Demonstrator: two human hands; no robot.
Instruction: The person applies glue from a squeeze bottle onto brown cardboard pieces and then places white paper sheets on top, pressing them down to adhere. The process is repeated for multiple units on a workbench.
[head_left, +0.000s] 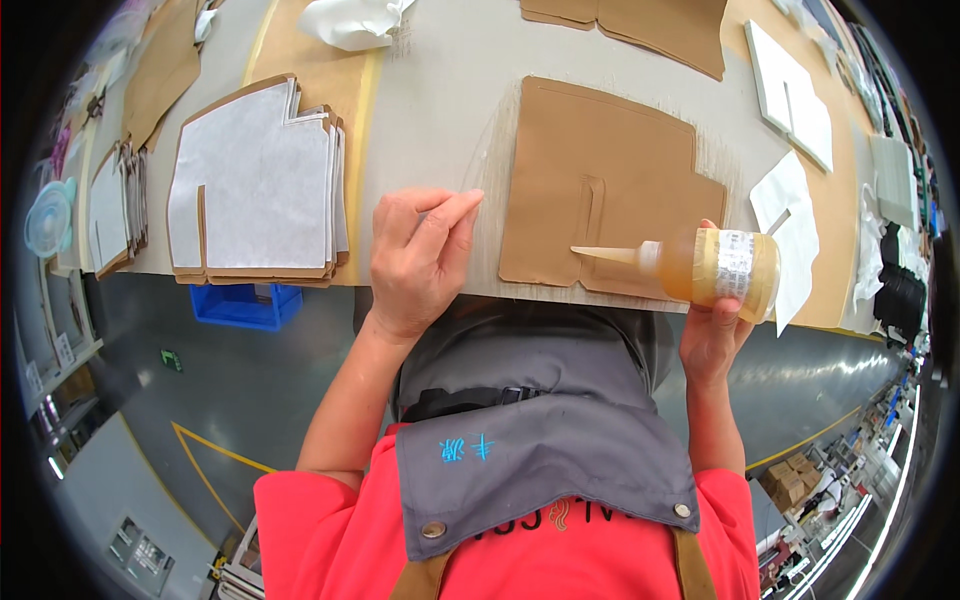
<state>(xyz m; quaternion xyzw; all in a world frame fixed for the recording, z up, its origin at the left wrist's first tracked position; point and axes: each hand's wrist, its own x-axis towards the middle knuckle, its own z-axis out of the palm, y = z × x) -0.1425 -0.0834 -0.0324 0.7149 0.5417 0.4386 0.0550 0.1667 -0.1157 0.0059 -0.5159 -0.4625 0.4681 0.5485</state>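
A flat brown leather-like piece (555,150) with a slit near its lower middle lies on the table in front of me. My right hand (715,335) is wrapped round a glue bottle (708,265) with yellowish contents, tipped on its side. Its long pointed nozzle (605,254) points left, over the slit's lower end; whether the tip touches the piece I cannot tell. Left of the piece, my left hand (425,255) is closed in a pinch, thumb against forefinger. A faint thread seems to rise from those fingertips, too thin to name.
To the left stands a stack of white-faced, brown-edged pieces (255,180), with a smaller stack (112,205) beyond it. White cut sheets (790,95) lie at the right. Another brown piece (660,30) and crumpled white material (352,22) are farther back. A blue crate (245,308) sits below the table edge.
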